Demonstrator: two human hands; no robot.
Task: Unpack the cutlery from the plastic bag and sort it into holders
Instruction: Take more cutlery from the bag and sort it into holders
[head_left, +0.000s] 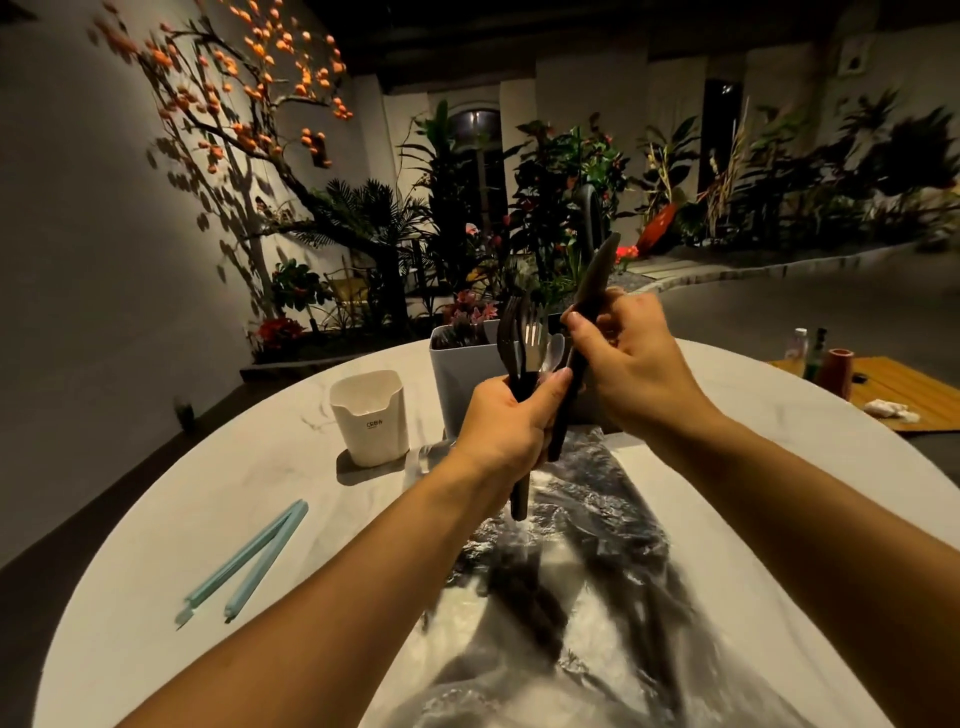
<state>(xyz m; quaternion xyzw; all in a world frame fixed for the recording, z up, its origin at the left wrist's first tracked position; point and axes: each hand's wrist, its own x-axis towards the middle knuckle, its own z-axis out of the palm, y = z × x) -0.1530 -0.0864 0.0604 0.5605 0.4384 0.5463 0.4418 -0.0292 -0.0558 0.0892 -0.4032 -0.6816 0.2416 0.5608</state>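
Note:
My left hand (511, 421) grips a bundle of cutlery (524, 338) upright: dark forks, a shiny fork and a clear spoon, handles sticking out below the fist. My right hand (626, 364) pinches a dark knife (592, 291), blade pointing up and slightly right, right beside the bundle. Under both hands lies the crumpled clear plastic bag (587, 561) with dark cutlery still showing through it. A white holder (370, 418) stands to the left. A larger grey holder (460, 371) stands behind my left hand, partly hidden.
The round white table (156, 597) carries a light blue bag clip (249, 561), lying open at the left. A wooden mat with bottles and a brown cup (839, 371) sits at the far right. Plants and a wall lie beyond the table.

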